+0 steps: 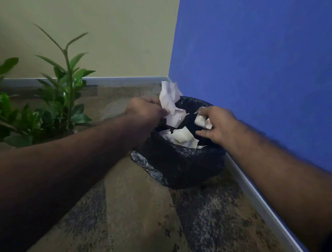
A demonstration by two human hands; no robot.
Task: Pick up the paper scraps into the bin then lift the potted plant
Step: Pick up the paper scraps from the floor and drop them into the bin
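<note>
Head view shows your left hand (144, 110) closed around a large crumpled sheet of white paper (170, 104), which sticks up above your knuckles and hangs over the near-left rim of the small bin lined with a black plastic bag (178, 161). Your right hand (218, 127), just across the bin mouth from that grip, pinches a smaller white paper scrap (202, 121) between fingertips and thumb, directly over the opening. Below both grips, more white scraps (180, 138) already lie inside the bag.

To finish this step well, carry your left hand a little further toward the middle of the opening before you let go, since the big sheet sits over the rim and could slide down outside the bag. Loosen both grips low, close to the scraps already inside, so nothing flutters out. Spread your fingers fully, as crumpled paper tends to cling to a palm.

Further left of your left forearm, well apart from the bin, the green leafy potted plant (53, 106) stands on the mottled brown floor (143, 222); its pot is hidden behind your arm, so look for it before you reach
</note>
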